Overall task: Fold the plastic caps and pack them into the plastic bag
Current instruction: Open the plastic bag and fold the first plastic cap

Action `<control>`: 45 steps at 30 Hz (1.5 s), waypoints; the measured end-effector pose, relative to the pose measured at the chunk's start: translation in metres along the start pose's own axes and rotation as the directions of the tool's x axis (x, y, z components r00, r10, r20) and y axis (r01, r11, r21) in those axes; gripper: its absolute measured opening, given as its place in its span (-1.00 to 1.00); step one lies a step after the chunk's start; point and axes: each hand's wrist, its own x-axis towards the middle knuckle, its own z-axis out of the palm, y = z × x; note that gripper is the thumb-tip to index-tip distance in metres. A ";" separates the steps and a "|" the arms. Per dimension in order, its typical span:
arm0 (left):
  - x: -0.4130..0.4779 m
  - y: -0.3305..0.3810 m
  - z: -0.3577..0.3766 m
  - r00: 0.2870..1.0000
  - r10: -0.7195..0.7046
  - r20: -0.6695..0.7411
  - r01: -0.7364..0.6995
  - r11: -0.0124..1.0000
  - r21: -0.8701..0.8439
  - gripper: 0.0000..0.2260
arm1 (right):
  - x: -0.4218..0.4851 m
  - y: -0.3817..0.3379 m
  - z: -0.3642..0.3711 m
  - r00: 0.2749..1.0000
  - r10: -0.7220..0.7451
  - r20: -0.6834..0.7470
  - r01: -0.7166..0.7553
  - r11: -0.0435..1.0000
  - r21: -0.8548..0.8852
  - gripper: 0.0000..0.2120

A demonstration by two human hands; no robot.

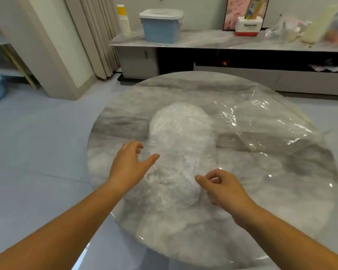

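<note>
Dark print on the red-and-white box (pixel 247 26) on the far shelf is too blurred to read, as is the small white label (pixel 256 102) on the plastic bag (pixel 271 123). The bag lies flat on the tabletop (pixel 125 117), right of the heaped plastic caps (pixel 181 137). The left hand (pixel 129 162) hovers at the heap's left edge, its grip spread. The right hand (pixel 222 188) curls at the heap's near edge; I cannot tell whether its grip pinches film.
</note>
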 end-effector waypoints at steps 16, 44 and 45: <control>-0.042 0.029 -0.007 0.969 0.245 -0.031 -0.232 0.948 0.219 -0.87 | -0.038 0.007 0.008 0.984 -0.115 -0.136 0.141 0.971 0.196 -0.90; -0.108 0.062 0.071 0.456 0.636 0.623 -0.838 0.542 0.060 -0.57 | -0.057 0.081 -0.111 0.918 -0.394 -0.043 0.358 0.870 -0.338 -0.89; -0.108 0.060 0.074 0.448 0.617 0.647 -0.836 0.545 0.060 -0.54 | -0.061 0.083 -0.106 0.917 -0.399 0.029 0.386 0.863 -0.327 -0.87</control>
